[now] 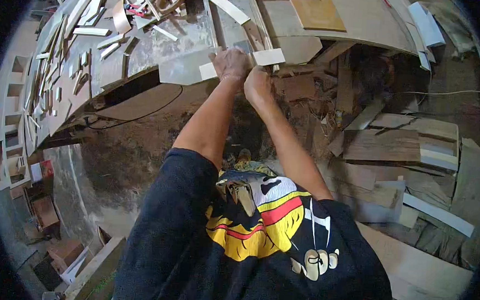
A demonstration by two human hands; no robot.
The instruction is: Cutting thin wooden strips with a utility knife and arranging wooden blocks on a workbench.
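Both my arms reach to the near edge of a workbench. My left hand [232,64] is closed over a short pale wooden strip [269,56], whose two ends stick out on either side of it. Just below the strip's right part, my right hand [258,88] is curled into a fist; whatever its fingers hold is hidden. Beyond the hands, a narrow wooden rail [260,20] runs away across the bench, and a longer pale strip [221,3] lies across it.
The workbench [147,56] carries many wood offcuts [90,31] at the left, a roll of tape [171,0], and an orange-brown board [318,12] at the right. A dark cable [148,118] hangs below its edge. Stacked boards [383,145] lie at the right.
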